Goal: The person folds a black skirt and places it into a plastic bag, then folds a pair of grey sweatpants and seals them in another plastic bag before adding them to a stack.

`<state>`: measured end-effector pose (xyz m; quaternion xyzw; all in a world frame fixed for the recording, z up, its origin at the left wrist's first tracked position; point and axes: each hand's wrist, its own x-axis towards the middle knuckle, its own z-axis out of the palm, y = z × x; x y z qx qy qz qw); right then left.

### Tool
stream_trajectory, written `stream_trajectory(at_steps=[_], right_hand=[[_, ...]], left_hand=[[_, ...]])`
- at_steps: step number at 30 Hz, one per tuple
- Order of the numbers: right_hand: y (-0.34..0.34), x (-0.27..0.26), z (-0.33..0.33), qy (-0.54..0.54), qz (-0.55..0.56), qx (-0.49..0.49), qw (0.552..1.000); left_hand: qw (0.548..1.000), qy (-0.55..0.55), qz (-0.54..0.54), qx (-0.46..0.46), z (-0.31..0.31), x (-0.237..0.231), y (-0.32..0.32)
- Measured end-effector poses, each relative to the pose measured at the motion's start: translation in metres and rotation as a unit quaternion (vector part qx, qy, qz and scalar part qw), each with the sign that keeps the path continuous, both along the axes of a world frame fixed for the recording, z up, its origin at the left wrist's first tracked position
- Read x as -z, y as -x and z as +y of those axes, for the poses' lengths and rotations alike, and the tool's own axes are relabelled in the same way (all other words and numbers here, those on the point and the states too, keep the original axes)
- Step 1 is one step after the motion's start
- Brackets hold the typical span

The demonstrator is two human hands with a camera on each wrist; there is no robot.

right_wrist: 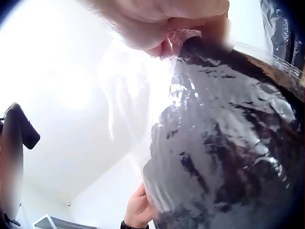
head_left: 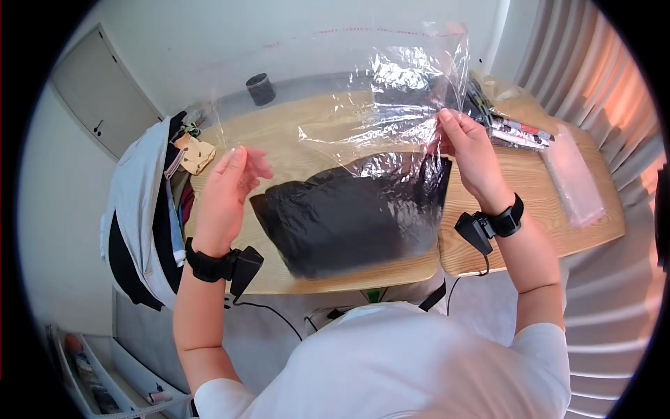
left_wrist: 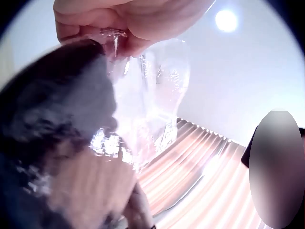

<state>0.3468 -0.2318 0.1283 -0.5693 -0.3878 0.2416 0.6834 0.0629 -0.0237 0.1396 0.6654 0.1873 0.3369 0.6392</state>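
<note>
The left hand (head_left: 227,185) pinched one side of a clear, glossy plastic bag (head_left: 408,73) between thumb and fingers, and the right hand (head_left: 474,153) pinched the other. A black, soft-looking bundle (head_left: 342,216), probably folded fabric, showed in its lower part. Good handling probably called for 2 level grips, even tension across the thin film, and enough slack for the bundle to lie flat without creasing.

Beneath was a pale wood-grain table (head_left: 527,178), with a dark cylindrical cup (head_left: 261,89) towards the back and a flat, clear plastic packet (head_left: 574,178) on the right. A heap of mixed clothes (head_left: 139,202) sat left, near 1 white door (head_left: 91,91); a pleated pale curtain (head_left: 593,77) hung opposite.
</note>
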Motion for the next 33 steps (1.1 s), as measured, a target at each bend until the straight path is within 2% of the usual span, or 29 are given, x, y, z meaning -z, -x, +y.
stream_trajectory(at_steps=[2, 4, 6, 8, 10, 12, 16, 18, 22, 25, 27, 32, 33], right_hand=[[0.003, -0.005, -0.001, -0.036, -0.016, 0.043, 0.998], [0.003, -0.005, -0.005, -0.054, -0.016, 0.047, 0.997], [-0.001, 0.002, -0.013, -0.083, -0.082, 0.023, 0.993], [0.003, 0.018, -0.029, -0.033, -0.11, 0.027, 0.993], [0.015, 0.042, -0.047, 0.103, -0.11, 0.059, 0.987], [0.02, 0.083, -0.064, 0.156, -0.061, 0.015, 0.986], [0.038, 0.135, -0.091, 0.221, 0.034, -0.006, 0.975], [0.044, 0.146, -0.097, 0.232, -0.035, 0.048, 0.971], [0.052, 0.159, -0.093, 0.151, -0.024, 0.104, 0.983], [0.061, 0.153, -0.09, 0.155, -0.047, 0.15, 0.975], [0.061, 0.155, -0.087, 0.164, -0.037, 0.165, 0.972], [0.055, 0.154, -0.075, 0.186, -0.045, 0.234, 0.953], [0.052, 0.154, -0.073, 0.181, 0.021, 0.256, 0.949]], left_hand=[[1.0, 0.015, -0.009, 0.006, -0.003, -0.003, -0.002], [0.997, -0.067, -0.027, -0.026, -0.008, -0.005, -0.005], [0.998, -0.047, -0.041, -0.006, -0.015, 0.007, -0.003], [1.0, -0.019, -0.003, -0.008, -0.027, 0.036, 0.003], [0.997, 0.033, 0.064, 0.009, -0.04, 0.072, 0.013], [0.985, 0.106, 0.135, 0.008, -0.055, 0.103, 0.023], [0.965, 0.2, 0.166, 0.027, -0.074, 0.145, 0.032], [0.974, 0.145, 0.175, 0.01, -0.078, 0.152, 0.033], [0.974, 0.146, 0.168, -0.033, -0.083, 0.154, 0.03], [0.978, 0.134, 0.147, -0.065, -0.086, 0.162, 0.029], [0.979, 0.102, 0.136, -0.113, -0.088, 0.167, 0.026], [0.98, 0.103, 0.124, -0.12, -0.086, 0.17, 0.022], [0.98, 0.105, 0.118, -0.12, -0.085, 0.171, 0.021]])
